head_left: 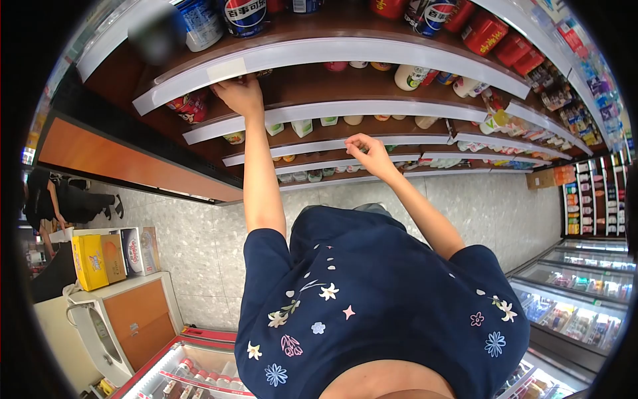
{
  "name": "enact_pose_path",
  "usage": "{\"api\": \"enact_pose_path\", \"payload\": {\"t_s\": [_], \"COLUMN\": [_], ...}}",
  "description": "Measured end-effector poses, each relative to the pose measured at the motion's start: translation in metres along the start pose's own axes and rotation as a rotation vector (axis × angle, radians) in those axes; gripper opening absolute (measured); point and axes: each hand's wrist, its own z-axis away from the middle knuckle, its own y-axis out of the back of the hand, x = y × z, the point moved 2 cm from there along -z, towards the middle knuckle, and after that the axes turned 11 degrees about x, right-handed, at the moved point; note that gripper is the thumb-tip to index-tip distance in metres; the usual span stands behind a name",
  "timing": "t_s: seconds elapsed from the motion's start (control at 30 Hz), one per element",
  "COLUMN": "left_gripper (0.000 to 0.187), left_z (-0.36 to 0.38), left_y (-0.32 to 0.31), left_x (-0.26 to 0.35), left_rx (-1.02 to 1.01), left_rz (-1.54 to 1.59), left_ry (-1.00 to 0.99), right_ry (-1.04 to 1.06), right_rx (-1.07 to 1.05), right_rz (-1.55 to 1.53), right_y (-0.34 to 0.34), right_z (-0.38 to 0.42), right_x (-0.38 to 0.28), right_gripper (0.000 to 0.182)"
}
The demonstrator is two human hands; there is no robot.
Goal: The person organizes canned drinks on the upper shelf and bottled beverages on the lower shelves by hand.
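My left hand (240,95) reaches in under the white front edge of a shelf (345,50), near its left end. Its fingertips are hidden behind that edge, and what they touch cannot be seen. A red patterned package (189,108) stands just left of the hand on the same level. White bottles with green labels (302,126) are on the level below. My right hand (367,153) hangs in front of the lower shelves with its fingers curled together, touching no shelf; anything inside them is too small to make out.
Blue cans (244,16) and red cans (484,32) line the upper shelf. At left are a yellow box (91,261) on a counter and a person in dark clothes (60,199). Glass-fronted coolers (571,299) are at lower right, a red-edged freezer (193,372) at lower left.
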Motion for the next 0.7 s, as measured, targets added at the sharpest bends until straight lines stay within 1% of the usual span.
{"api": "enact_pose_path", "payload": {"t_s": [0.03,0.13,0.23,0.33,0.47,0.6,0.7], "left_gripper": [0.068,0.061,0.058,0.060,0.060,0.060,0.062], "left_z": [-0.003,0.010,0.025,0.039,0.051,0.069,0.080], "left_y": [0.003,0.004,0.008,0.007,0.005,-0.001,-0.011], "left_x": [0.003,0.005,0.028,0.056,0.092,0.123,0.140], "left_rx": [0.010,-0.234,-0.293,-0.335,-0.426,-0.531,-0.566], "left_rz": [-0.020,0.136,0.206,0.238,0.407,0.427,0.524], "left_ry": [-0.044,0.264,0.225,0.180,0.289,0.271,0.288], "right_ry": [0.003,0.005,-0.035,-0.035,-0.044,-0.038,-0.021], "right_rx": [-0.003,-0.023,-0.065,-0.080,-0.075,-0.039,0.010], "right_rz": [-0.001,0.003,-0.002,-0.003,-0.012,-0.010,-0.006], "right_y": [-0.001,-0.004,-0.009,-0.014,-0.017,-0.014,-0.008], "right_z": [0.000,0.001,0.000,-0.004,-0.007,-0.007,-0.009], "right_x": [0.001,0.002,-0.001,-0.005,-0.009,-0.003,0.002], "right_gripper": [0.016,0.016,0.015,0.015,0.016,0.016,0.016]}}
